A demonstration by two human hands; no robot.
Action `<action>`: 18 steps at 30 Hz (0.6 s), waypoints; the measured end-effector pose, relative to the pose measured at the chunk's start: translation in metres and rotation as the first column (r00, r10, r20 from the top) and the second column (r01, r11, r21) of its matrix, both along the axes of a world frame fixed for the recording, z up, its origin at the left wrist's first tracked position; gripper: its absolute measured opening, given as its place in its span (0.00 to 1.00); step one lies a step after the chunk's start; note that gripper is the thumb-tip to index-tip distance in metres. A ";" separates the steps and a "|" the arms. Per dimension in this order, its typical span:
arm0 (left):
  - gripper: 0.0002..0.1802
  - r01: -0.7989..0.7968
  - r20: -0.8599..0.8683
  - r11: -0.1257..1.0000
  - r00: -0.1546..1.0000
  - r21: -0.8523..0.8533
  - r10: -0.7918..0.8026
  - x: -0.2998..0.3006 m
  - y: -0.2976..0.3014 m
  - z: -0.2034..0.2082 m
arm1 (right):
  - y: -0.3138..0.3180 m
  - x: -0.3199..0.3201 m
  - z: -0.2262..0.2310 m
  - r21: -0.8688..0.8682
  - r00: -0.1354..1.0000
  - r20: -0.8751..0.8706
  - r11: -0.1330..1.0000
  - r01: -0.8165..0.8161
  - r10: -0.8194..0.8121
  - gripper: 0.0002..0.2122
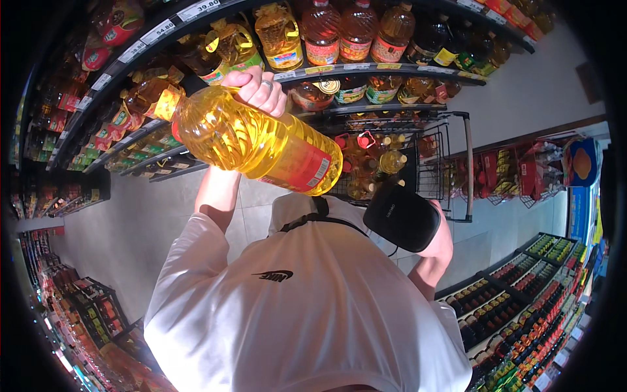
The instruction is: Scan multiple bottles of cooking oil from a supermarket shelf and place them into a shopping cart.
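"Where is the large bottle (261,147)?"

"It is hanging in the air before the shelves, tilting, its yellow cap (168,104) pointing to the upper left and its base to the lower right. Golden liquid is filling most of the clear body, and a red label is wrapping the lower part."

"What are the hands doing?"

"The left hand (260,95) is gripping the bottle's upper side, its fingers curling closed around it, a ring showing on one. The right forearm (431,264) is reaching forward, but a rounded black case (401,219) is covering the right hand, so I cannot tell how far its fingers are opening or what they are holding."

"Which other containers are there?"

"Amber-filled bottles (357,32) with red labels are lining the upper shelf (366,67). A wire cart (468,166) is standing ahead, to the right; smaller bottles (392,161) of golden liquid are showing beside its mesh."

"And the room?"

"Pale grey tiles are covering the floor (134,219). Racks of small bottles (522,287) are curving along the lower right."

"What is hard to make out?"

"The dark fisheye rim is cutting off the outer shelves, and the large bottle is hiding part of the left forearm."
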State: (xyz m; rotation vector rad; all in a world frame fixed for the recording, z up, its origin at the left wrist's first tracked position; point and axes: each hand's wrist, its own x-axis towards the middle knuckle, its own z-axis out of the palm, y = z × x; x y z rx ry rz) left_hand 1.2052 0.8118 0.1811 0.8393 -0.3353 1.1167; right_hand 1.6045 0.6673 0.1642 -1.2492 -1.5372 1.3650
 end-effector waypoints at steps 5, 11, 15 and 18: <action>0.27 0.012 -0.020 0.999 1.000 -0.035 -0.012 0.004 -0.005 -0.009 | -0.004 0.005 -0.016 0.093 0.999 -0.007 0.995 -0.036 0.037 0.26; 0.27 0.065 -0.015 0.995 0.998 -0.073 -0.067 0.004 0.001 -0.020 | 0.022 0.014 -0.004 0.084 0.876 0.378 0.931 -0.354 0.299 0.32; 0.24 -0.017 -0.064 0.973 0.998 -0.229 0.002 0.011 0.007 -0.043 | 0.010 0.028 -0.034 0.178 0.883 0.455 0.960 -0.216 0.114 0.31; 0.19 -0.708 -0.708 0.652 0.606 -0.272 0.363 0.022 -0.031 -0.061 | 0.027 0.015 -0.021 0.113 0.946 0.296 0.988 0.106 -0.136 0.14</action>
